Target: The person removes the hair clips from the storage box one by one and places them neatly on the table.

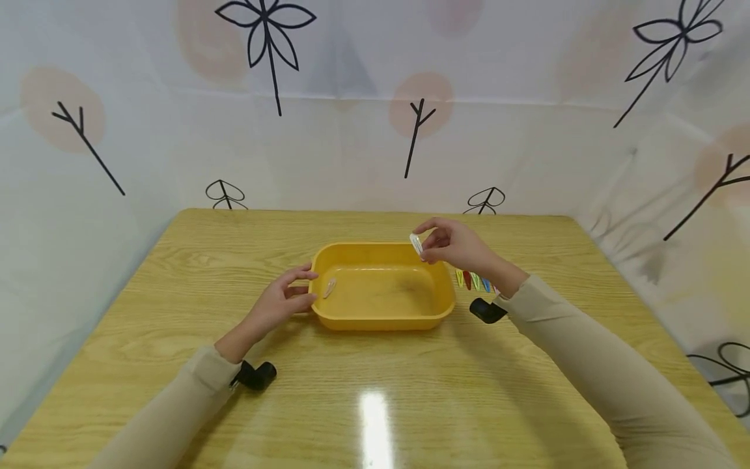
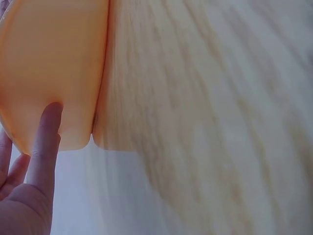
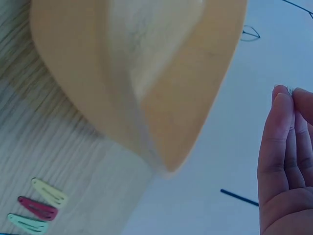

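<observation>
My right hand (image 1: 454, 246) is above the right end of a yellow plastic tray (image 1: 381, 323), its thumb and fingertips pinching a white snap hair clip (image 1: 416, 244). In the right wrist view only a sliver of that clip (image 3: 290, 91) shows between the fingertips. At the tray's left end my left hand (image 1: 281, 296) grips the rim. One finger (image 2: 45, 142) lies against the tray's outer wall in the left wrist view. Inside the tray, near its left end, lies a pale hair clip (image 1: 330, 287).
To the tray's right, a row of several coloured hair clips, including a red one (image 3: 37, 208) and a yellow one (image 3: 49, 192), lies partly hidden by my right arm. The wood-grain table (image 1: 246, 247) ends at a patterned white cloth (image 1: 340, 143).
</observation>
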### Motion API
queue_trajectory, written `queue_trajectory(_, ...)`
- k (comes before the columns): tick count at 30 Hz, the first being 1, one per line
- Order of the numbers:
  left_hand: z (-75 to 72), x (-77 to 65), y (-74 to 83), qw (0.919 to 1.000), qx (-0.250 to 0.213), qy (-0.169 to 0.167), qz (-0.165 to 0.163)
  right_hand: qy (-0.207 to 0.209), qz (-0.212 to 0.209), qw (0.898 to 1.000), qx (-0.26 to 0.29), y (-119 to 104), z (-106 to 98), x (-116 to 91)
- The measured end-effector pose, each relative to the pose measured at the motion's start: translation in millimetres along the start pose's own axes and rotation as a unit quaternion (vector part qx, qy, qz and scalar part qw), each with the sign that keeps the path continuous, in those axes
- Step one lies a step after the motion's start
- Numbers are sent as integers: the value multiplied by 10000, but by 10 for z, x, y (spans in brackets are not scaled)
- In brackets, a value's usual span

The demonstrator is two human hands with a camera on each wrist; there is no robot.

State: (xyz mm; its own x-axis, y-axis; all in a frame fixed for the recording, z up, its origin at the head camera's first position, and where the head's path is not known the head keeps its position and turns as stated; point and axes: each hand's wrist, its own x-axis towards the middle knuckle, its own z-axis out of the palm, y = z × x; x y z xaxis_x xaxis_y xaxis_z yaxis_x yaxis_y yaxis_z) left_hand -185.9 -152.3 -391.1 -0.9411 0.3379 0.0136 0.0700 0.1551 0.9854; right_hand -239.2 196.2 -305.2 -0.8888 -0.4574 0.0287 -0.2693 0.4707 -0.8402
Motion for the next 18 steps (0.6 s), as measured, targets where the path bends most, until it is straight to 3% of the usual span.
queue_trajectory(11,22,-26,19,10000,-11,38,-13,266,110,9995,108,207,-126,-224)
queue_trajectory(18,12,-15,18,10000,6,69,32,510,235,9984,-96,359,-235,-349)
